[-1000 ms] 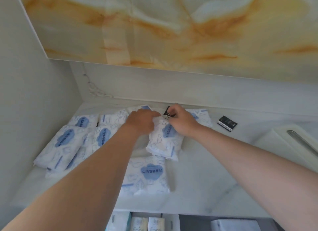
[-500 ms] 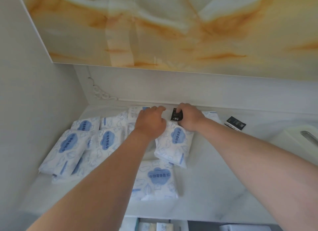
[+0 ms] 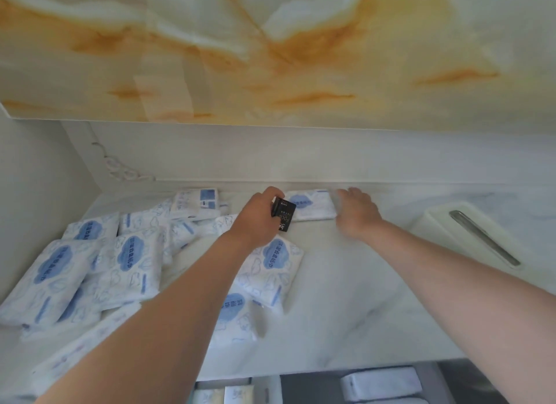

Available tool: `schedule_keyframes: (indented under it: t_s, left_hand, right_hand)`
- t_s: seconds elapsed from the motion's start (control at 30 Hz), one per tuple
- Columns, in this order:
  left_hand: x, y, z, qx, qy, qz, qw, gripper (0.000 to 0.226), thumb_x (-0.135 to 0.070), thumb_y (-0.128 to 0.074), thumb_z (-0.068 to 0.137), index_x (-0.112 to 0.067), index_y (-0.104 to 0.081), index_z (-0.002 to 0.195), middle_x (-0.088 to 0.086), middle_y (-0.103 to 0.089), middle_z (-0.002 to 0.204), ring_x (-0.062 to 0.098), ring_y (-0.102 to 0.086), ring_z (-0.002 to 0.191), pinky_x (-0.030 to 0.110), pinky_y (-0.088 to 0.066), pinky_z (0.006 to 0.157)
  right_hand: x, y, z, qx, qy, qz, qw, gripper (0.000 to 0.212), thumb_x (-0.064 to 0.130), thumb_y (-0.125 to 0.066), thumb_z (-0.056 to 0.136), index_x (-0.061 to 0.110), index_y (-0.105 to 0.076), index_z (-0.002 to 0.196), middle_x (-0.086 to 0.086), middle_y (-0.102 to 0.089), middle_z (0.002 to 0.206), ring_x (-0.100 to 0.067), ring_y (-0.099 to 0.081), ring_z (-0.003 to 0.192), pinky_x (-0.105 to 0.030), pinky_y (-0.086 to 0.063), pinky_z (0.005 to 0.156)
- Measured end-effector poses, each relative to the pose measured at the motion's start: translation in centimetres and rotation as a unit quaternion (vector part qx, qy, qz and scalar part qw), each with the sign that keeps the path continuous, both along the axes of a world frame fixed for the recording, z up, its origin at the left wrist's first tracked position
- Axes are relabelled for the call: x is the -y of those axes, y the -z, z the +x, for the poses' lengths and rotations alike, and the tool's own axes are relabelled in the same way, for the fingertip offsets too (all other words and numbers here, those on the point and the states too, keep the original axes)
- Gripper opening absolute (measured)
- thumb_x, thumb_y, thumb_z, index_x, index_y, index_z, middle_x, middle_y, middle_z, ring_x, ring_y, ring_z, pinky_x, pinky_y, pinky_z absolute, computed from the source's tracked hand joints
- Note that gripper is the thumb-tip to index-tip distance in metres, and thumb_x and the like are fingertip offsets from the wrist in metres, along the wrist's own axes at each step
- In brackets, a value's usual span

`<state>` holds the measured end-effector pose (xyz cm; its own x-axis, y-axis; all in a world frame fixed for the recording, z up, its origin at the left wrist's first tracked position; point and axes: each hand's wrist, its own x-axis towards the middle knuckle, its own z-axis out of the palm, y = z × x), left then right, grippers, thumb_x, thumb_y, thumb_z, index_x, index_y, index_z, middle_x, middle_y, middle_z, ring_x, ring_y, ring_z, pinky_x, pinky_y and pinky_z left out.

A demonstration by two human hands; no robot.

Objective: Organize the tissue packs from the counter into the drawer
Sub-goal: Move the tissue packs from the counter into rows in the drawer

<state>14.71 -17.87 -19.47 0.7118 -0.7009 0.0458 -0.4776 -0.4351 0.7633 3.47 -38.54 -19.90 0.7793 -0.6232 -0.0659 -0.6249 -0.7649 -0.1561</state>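
A pale marble counter (image 3: 361,283) fills an alcove shut in by a plain wall (image 3: 30,178) along its left edge, a low backsplash along its back edge and an orange-veined stone panel (image 3: 270,57) overhead. White tissue packs (image 3: 129,259) with blue cloud labels lie heaped over its left half, one more pack (image 3: 310,205) against the back edge, a white slotted box (image 3: 469,238) at the right edge. The left hand (image 3: 258,220) grips a small black packet (image 3: 282,215) and the blurred right hand (image 3: 358,214) reaches with fingers stretched beside the back pack, the counter's right middle bare, the open drawer (image 3: 307,385) below the front edge holding packs
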Motion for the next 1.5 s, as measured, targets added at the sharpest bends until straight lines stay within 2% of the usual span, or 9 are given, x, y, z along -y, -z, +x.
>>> schedule_keyframes:
  t_s: [0.1,0.3,0.43,0.57,0.73,0.97,1.13,1.33,1.5]
  left_hand:
    - [0.5,0.1,-0.6,-0.015,-0.018,-0.041,0.999,0.044,-0.001,-0.057,0.085,-0.034,-0.05,0.113,0.007,-0.057,0.106,0.018,-0.058,0.079,0.021,-0.042,0.059]
    - [0.6,-1.1,-2.4,-0.033,-0.033,-0.09,0.995,0.05,-0.002,-0.056,0.087,-0.039,-0.051,0.12,0.003,-0.056,0.106,0.015,-0.06,0.077,0.015,-0.042,0.055]
    - [-0.9,-2.4,-4.4,-0.06,-0.041,-0.107,0.992,0.052,0.002,-0.055,0.086,-0.036,-0.058,0.122,0.008,-0.057,0.112,0.016,-0.063,0.081,0.013,-0.044,0.052]
    - [-4.3,-4.7,-7.2,-0.049,-0.042,-0.118,0.991,0.047,0.002,-0.056,0.086,-0.031,-0.062,0.118,0.005,-0.057,0.109,0.011,-0.063,0.075,0.009,-0.044,0.053]
    - [-9.5,-6.7,-10.9,-0.059,-0.046,-0.099,0.992,0.042,-0.002,-0.062,0.084,-0.032,-0.063,0.113,-0.004,-0.062,0.1,-0.004,-0.059,0.061,0.006,-0.038,0.05]
    - [-17.5,-6.0,-15.4,-0.111,-0.086,-0.032,0.99,0.027,-0.006,-0.064,0.086,-0.027,-0.054,0.101,0.006,-0.067,0.099,0.019,-0.062,0.068,0.034,-0.05,0.059]
    - [-23.7,-4.2,-17.7,-0.162,-0.07,0.048,0.983,0.047,-0.001,-0.055,0.09,-0.034,-0.043,0.122,0.012,-0.062,0.098,0.031,-0.072,0.081,0.045,-0.061,0.073]
    - [-26.7,-1.6,-19.2,-0.05,-0.093,0.194,0.975,0.028,-0.011,-0.055,0.09,-0.032,-0.058,0.107,-0.008,-0.059,0.089,0.013,-0.057,0.073,0.019,-0.047,0.058]
    - [-26.4,1.0,-20.4,-0.047,-0.131,0.221,0.965,0.015,-0.022,-0.068,0.083,-0.025,-0.056,0.091,-0.002,-0.059,0.083,0.014,-0.052,0.065,0.024,-0.042,0.054]
  right_hand:
    - [0.4,0.7,-1.6,-0.09,0.041,-0.007,0.995,0.066,0.012,-0.046,0.09,0.022,-0.022,0.151,-0.008,-0.027,0.151,-0.033,-0.031,0.136,-0.046,-0.035,0.105]
    - [-1.2,0.5,-3.5,0.004,0.024,0.056,0.998,0.051,0.008,-0.054,0.087,0.011,-0.044,0.136,-0.011,-0.038,0.134,-0.032,-0.042,0.122,-0.041,-0.045,0.097]
    - [-3.7,-0.8,-5.0,-0.056,0.031,0.078,0.995,0.048,0.017,-0.061,0.086,0.005,-0.046,0.13,-0.016,-0.042,0.131,-0.033,-0.046,0.122,-0.033,-0.045,0.091]
    - [-6.5,-2.4,-7.3,-0.109,0.039,0.105,0.988,0.047,0.021,-0.069,0.08,0.008,-0.055,0.122,-0.013,-0.056,0.125,-0.029,-0.057,0.114,-0.027,-0.045,0.077]
    - [-10.7,-5.3,-10.6,-0.04,-0.028,0.142,0.989,0.044,0.012,-0.07,0.073,0.023,-0.063,0.116,-0.002,-0.061,0.115,-0.025,-0.062,0.102,-0.026,-0.05,0.073]
    - [-19.2,-6.4,-14.3,-0.024,-0.151,0.263,0.953,0.063,-0.001,-0.067,0.075,0.03,-0.051,0.127,-0.001,-0.055,0.113,-0.028,-0.062,0.094,-0.034,-0.057,0.059]
    - [-24.2,-4.3,-15.4,-0.093,-0.228,0.227,0.942,0.06,0.01,-0.075,0.077,0.021,-0.053,0.131,0.001,-0.058,0.124,-0.02,-0.059,0.107,-0.027,-0.051,0.087]
    - [-28.1,-1.3,-16.3,-0.129,-0.346,0.137,0.919,0.045,0.012,-0.065,0.082,0.027,-0.057,0.124,-0.001,-0.051,0.121,-0.024,-0.058,0.102,-0.028,-0.04,0.076]
    - [-29.3,0.8,-16.5,-0.152,-0.424,0.029,0.892,0.062,0.0,-0.066,0.082,0.031,-0.051,0.133,-0.007,-0.043,0.12,-0.031,-0.057,0.099,-0.037,-0.046,0.073]
